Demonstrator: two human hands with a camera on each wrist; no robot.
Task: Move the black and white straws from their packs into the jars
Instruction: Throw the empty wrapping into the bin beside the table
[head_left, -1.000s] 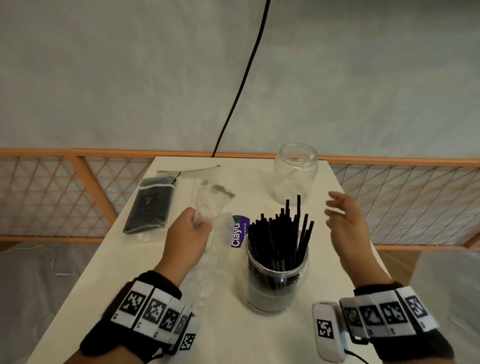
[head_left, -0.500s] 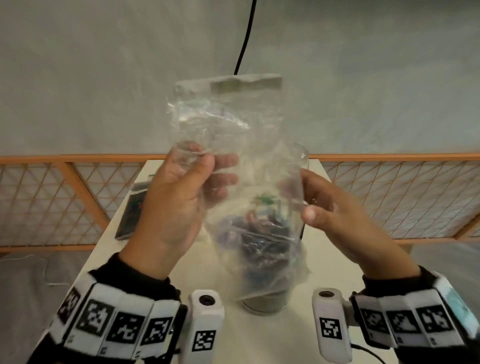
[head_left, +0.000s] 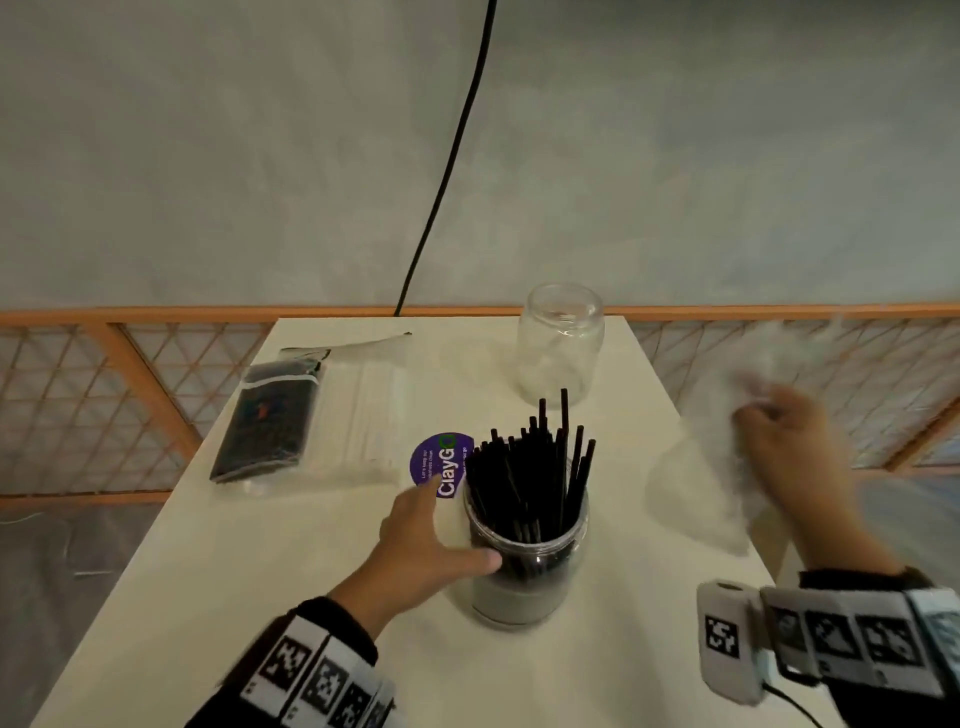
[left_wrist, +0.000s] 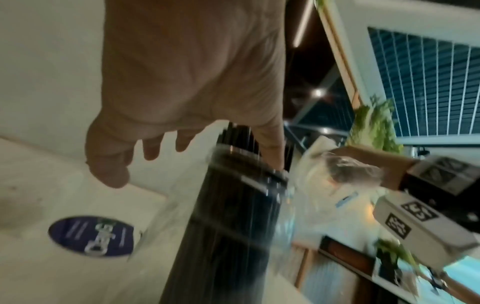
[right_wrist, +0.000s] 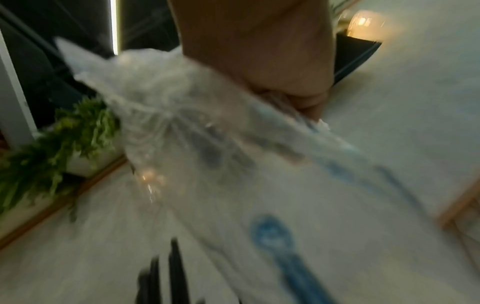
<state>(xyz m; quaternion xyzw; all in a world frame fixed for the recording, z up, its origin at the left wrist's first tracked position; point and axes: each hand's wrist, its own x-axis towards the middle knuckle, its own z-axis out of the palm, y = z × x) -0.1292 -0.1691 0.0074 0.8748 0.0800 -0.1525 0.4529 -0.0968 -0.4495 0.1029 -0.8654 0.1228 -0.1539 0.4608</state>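
Observation:
A glass jar packed with black straws stands at the table's middle. My left hand is at its left side, thumb against the glass, fingers spread and loose. My right hand grips a crumpled, empty clear pack beyond the table's right edge, blurred; the right wrist view shows the pack bunched under the fist. An empty jar stands at the back. A black-straw pack and a white-straw pack lie side by side at the back left.
A round purple sticker is on the white table just left of the full jar. An orange lattice fence runs behind and beside the table. A black cable hangs down the wall.
Half a second ago both hands held the clear pack up over the jar. Now my left hand has let go and dropped to the jar, while my right has swept the pack off to the right.

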